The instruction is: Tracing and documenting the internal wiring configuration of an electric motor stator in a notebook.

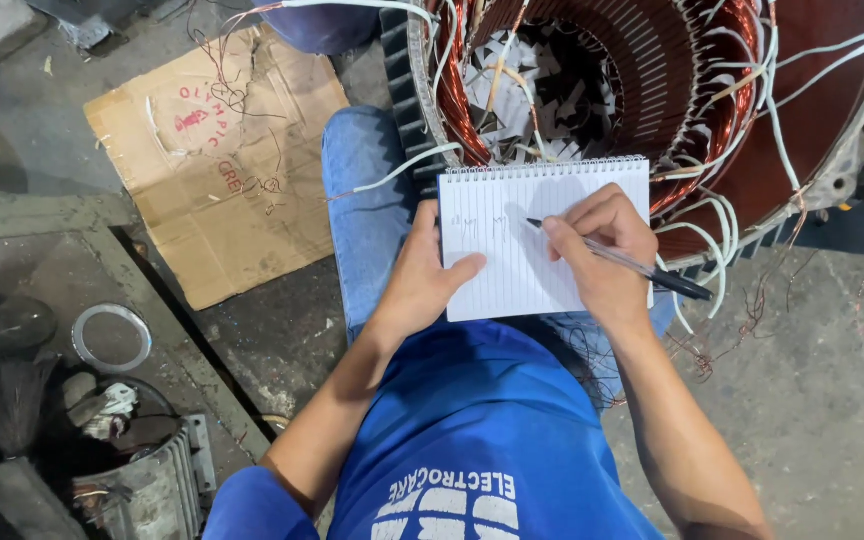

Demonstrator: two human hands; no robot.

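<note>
While the spiral notepad (pixel 527 245) rests on the lap against the rim of the motor stator (pixel 652 90), writing in progress. Right hand (pixel 602 250) closed around a pen (pixel 617 260), tip on the upper part of the lined page. Left hand (pixel 427 275) loosely open, thumb across the page's left edge, steadying it. Judged early: a few marks in the top line only, most of the page blank. Stator bore holding copper windings (pixel 722 130), white leads (pixel 772 110) and pale paper scraps (pixel 542 80). Cardboard sheet (pixel 217 160) flat on the floor, metal ring (pixel 112 338) to its left below.
</note>
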